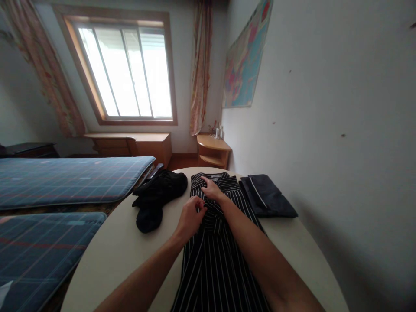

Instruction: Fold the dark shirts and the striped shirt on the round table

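Observation:
A long black dress with white stripes (224,260) lies along the round table, its neckline at the far end and its lower part running out of view at the bottom. Over its upper left edge is my left hand (191,215), the fingers curled in and the thumb close against them; what they pinch, if anything, is hidden. Just beyond it, my right hand (212,190) rests on the cloth near the neckline, index finger stretched out and thumb apart. My right forearm crosses above the dress and covers part of it.
Left of the dress sits a crumpled black cloth item (162,188). A folded dark garment (269,197) lies to its right, near the wall. The pale round table (110,264) stands beside two beds with plaid mattresses (74,177). A corner shelf (212,143) is behind.

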`<state>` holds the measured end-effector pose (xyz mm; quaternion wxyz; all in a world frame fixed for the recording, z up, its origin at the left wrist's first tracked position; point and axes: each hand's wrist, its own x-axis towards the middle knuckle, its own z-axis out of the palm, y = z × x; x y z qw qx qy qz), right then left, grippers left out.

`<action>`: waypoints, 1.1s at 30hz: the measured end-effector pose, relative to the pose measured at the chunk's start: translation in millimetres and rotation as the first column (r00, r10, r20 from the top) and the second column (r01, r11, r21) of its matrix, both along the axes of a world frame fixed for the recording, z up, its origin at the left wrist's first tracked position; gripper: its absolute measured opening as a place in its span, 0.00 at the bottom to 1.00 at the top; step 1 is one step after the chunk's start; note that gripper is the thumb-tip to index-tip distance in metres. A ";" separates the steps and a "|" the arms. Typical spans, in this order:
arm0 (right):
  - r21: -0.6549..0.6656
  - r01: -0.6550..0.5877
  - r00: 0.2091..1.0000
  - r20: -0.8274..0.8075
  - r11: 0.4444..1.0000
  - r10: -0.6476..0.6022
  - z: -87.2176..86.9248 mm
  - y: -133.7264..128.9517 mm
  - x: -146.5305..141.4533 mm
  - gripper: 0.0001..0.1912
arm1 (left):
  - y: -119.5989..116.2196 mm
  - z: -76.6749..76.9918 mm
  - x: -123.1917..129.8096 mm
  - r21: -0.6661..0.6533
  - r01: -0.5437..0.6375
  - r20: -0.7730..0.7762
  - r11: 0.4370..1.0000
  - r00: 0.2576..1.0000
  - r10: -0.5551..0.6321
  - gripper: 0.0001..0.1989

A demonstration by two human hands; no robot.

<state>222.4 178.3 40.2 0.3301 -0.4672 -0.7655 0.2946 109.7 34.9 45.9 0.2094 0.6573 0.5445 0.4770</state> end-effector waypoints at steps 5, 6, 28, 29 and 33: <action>-0.057 0.026 0.999 0.036 0.998 -0.024 -18.3 -4.1 24.1 0.39 | 1.3 -18.4 15.7 -0.040 0.118 -0.048 0.992 0.992 -0.120 0.07; -0.059 0.023 0.999 0.039 0.998 -0.021 -21.5 -5.9 26.6 0.39 | 0.0 -22.4 14.7 -0.024 0.123 -0.104 0.992 0.987 -0.125 0.09; -0.198 0.214 0.770 0.637 0.957 -0.041 -12.7 -86.1 68.7 0.41 | 35.5 -61.9 -33.8 -0.180 0.113 -0.756 0.977 0.619 -0.211 0.31; -0.207 0.210 0.772 0.635 0.956 -0.032 -16.6 -83.6 67.9 0.41 | 41.4 -61.7 -36.0 -0.176 0.124 -0.756 0.977 0.618 -0.215 0.30; -0.109 0.221 0.780 0.616 0.969 -0.109 -31.6 -65.6 65.3 0.39 | 64.6 -59.3 -39.8 -0.153 0.142 -0.761 0.978 0.614 -0.209 0.29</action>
